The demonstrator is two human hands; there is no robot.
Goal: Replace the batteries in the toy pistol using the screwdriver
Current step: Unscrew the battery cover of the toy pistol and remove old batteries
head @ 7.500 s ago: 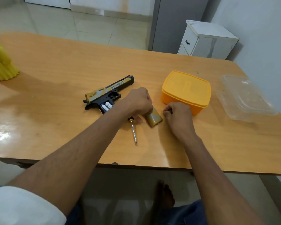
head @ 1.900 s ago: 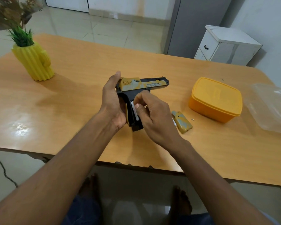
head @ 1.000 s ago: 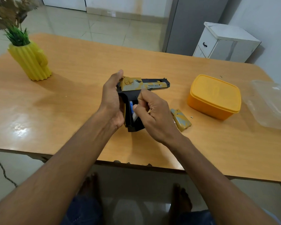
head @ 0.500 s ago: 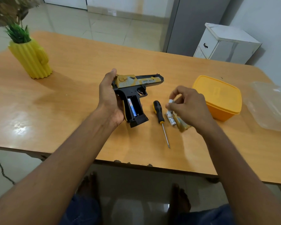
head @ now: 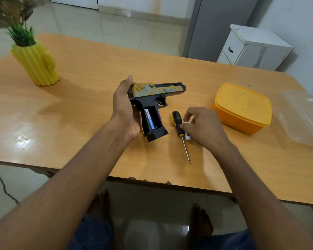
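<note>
Toy pistol (head: 153, 103) held mid-frame, battery bay open.
Left hand (head: 124, 109) grips its back; right hand (head: 202, 126) pinches a white battery (head: 186, 124) beside the screwdriver (head: 180, 131) on the surface (head: 90, 73).

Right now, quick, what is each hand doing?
Left hand: grips the black and gold toy pistol.
Right hand: pinches a small white battery.

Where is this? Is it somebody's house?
Probably a room in a home. There is a wooden table with a yellow cactus-shaped pot on it, a tiled floor beyond, and a small white cabinet against the wall.
</note>
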